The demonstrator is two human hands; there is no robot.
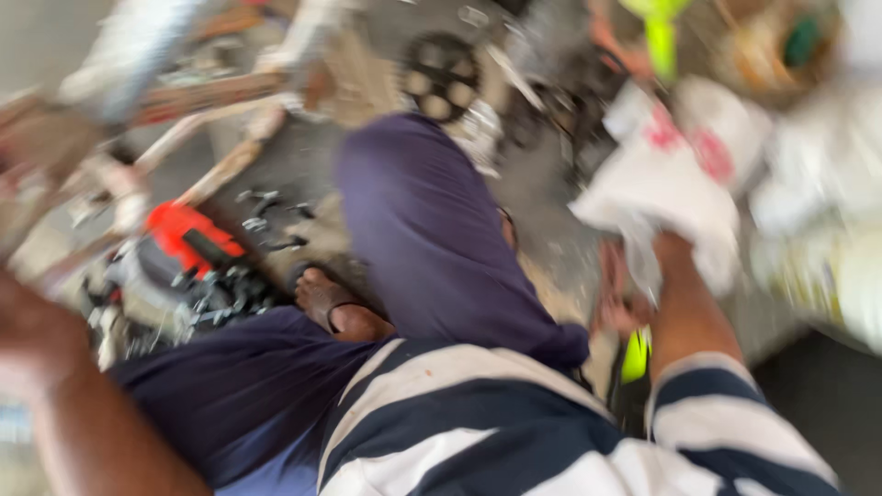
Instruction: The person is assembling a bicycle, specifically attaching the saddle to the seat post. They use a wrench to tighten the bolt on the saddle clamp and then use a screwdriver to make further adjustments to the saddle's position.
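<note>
- Fingers of the right hand (669, 246) are buried in a white plastic bag (671, 174), so can't tell if they're pinching it, way too blurry.
- Bag's up on the right, near a yellow-green thing (660, 32).
- Left hand (23, 317) is a smear at the left edge, fingers unreadable.
- Orange tool (188, 234) on the floor, left of the purple-trousered knee (432, 230).

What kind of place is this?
Probably a bicycle repair spot, though the picture is blurry: a toothed chainring, bike frame tubes and small metal parts lie on the ground.

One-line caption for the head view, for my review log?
Blurred head view: seated person's right hand grasps a white plastic bag; bicycle chainring and red tool lie on the floor.
</note>
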